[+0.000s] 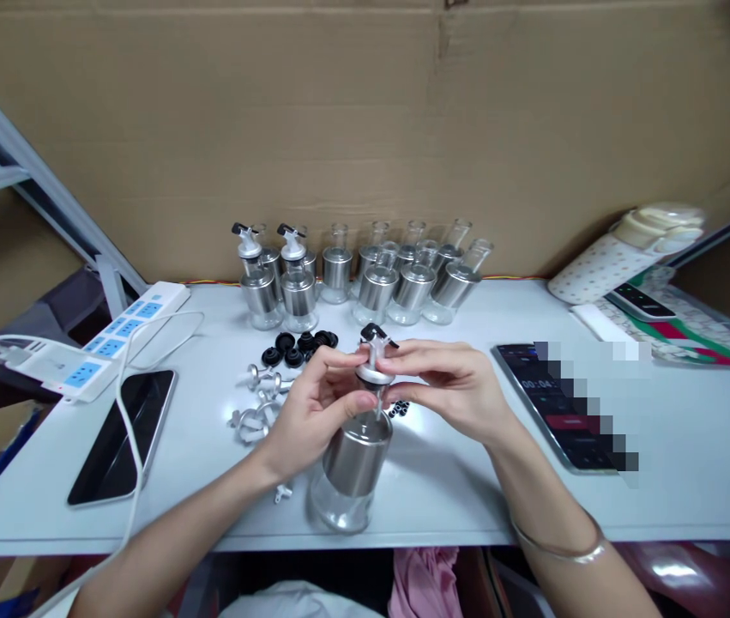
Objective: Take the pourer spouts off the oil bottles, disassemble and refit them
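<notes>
Along the desk's (442,498) back edge, L to R, we've two bottles w/ spouts on (262,296), then open-necked glass bottles w/ steel sleeves (376,292), no contents we can make out, & a dotted flask (596,262), lid on, at the back R corner. At the front edge, L of centre, our bottle (357,455) stands btwn our hands, clear base visible: L hand (322,403) part-closed, thumb & fingers on its neck & spout (376,365), R hand (448,386) likewise pinching the spout from the R.
</notes>
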A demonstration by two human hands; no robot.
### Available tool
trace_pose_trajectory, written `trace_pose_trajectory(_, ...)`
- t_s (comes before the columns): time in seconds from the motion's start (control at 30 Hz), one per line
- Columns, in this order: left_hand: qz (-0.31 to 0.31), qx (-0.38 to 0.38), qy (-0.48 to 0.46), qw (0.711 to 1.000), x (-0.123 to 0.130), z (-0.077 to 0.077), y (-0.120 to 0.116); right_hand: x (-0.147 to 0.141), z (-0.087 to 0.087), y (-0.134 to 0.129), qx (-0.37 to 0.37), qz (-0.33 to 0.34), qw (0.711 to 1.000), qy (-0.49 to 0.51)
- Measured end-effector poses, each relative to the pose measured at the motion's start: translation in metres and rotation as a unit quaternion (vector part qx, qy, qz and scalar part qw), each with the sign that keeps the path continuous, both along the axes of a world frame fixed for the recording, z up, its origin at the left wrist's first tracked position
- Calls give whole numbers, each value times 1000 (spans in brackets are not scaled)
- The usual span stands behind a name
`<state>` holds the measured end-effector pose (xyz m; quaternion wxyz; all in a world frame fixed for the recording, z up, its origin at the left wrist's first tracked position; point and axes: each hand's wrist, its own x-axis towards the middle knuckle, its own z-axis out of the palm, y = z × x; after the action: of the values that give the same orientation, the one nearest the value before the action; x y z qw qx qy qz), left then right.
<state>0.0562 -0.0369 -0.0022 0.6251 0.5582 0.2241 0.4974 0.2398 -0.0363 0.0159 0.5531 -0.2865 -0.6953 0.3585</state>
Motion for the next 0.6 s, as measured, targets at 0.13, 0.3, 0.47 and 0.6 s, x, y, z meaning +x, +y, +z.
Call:
trace_pose_trajectory(0.13,-6,-12,-8,1000,0,0,-2,-3,-1,1,-20,27,999,41)
trace_pose_trajectory(0.3,1,-26,0,1000,-1,0,-4,-4,-3,0,-45,28,997,65)
trace_pose_trajectory(0.47,12,-29,-15,999,-1,-2,-2,-11,-8,-1,-10,-14,999,39)
trace_pose_trajectory(0.6,-24,-37,-31,999,0,-3,-4,-21,-7,-8,-17,-15,997,71)
